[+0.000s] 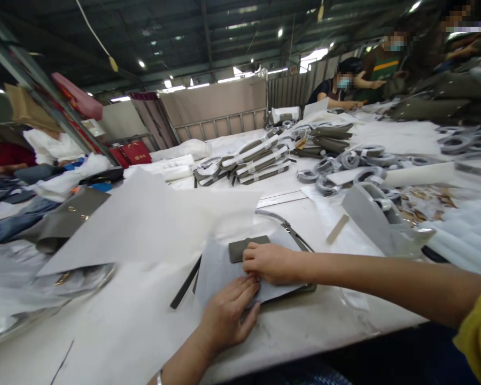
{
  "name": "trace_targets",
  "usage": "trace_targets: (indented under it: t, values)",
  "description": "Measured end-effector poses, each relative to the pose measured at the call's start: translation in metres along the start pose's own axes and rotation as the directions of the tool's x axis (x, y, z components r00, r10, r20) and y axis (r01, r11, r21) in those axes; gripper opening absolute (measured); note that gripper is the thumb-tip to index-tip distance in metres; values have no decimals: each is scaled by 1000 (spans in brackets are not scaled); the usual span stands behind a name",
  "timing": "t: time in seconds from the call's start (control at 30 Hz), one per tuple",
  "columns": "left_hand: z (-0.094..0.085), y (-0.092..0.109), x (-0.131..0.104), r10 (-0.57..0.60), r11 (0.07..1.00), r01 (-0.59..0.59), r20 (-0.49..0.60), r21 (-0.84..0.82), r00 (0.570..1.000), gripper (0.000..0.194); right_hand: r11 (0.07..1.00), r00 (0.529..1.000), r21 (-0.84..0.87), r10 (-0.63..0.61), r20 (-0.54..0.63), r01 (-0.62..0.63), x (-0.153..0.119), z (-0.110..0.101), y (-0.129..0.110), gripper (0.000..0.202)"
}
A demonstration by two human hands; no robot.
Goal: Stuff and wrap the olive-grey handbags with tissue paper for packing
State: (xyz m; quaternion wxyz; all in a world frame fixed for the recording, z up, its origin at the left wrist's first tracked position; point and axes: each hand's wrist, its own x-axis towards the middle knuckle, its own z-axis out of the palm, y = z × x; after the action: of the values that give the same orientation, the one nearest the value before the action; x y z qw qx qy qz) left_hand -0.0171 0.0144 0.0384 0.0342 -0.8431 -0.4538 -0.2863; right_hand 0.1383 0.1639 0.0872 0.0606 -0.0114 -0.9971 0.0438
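A small olive-grey flap piece (pixel 237 251) lies on a pale tissue sheet (pixel 212 278) on the white table, with darker material showing under the sheet's edges. My right hand (pixel 274 263) is on the flap piece's right part, its fingers curled; what they pinch, if anything, is hidden. Just below, my left hand (pixel 232 313) rests on the sheet, fingers stretched together and thumb apart, its fingertips beside the right hand. A dark strap (pixel 291 230) with a zipper-like part curves behind the sheet. Another dark strip (pixel 185 282) lies to its left.
Wrapped olive pieces (pixel 260 160) are stacked at the back. Coiled grey straps (pixel 350 159) and a clear tape-dispenser-like object (pixel 371 219) stand at the right. A large white sheet (pixel 132 219) covers the left. People work at the back right and far left.
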Motion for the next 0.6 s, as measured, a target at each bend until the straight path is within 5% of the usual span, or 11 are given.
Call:
trace_targets:
  t: [0.13, 0.33, 0.4, 0.47, 0.53, 0.6]
  values:
    - [-1, 1, 2, -31, 998, 29, -37, -50, 999, 38, 992, 971, 115, 71, -228, -45, 8, -13, -12, 22]
    - [1, 1, 2, -72, 991, 70, -17, -111, 997, 35, 995, 854, 45, -54, -517, 90, 22, -24, -27, 16]
    - [3, 1, 1, -64, 992, 59, -42, -110, 997, 36, 1000, 791, -19, -30, -610, 23, 30, -34, -23, 11]
    - [5, 1, -1, -62, 993, 55, -65, -100, 996, 37, 994, 739, -37, 55, -672, -108, 43, -44, -12, 33]
    - [8, 2, -3, -75, 992, 66, -74, -108, 994, 37, 978, 735, -21, 141, -664, -207, 64, -50, 3, 62]
    - [11, 3, -4, -101, 989, 90, -90, -118, 991, 37, 975, 794, 16, 191, -576, -223, 89, -52, 20, 72]
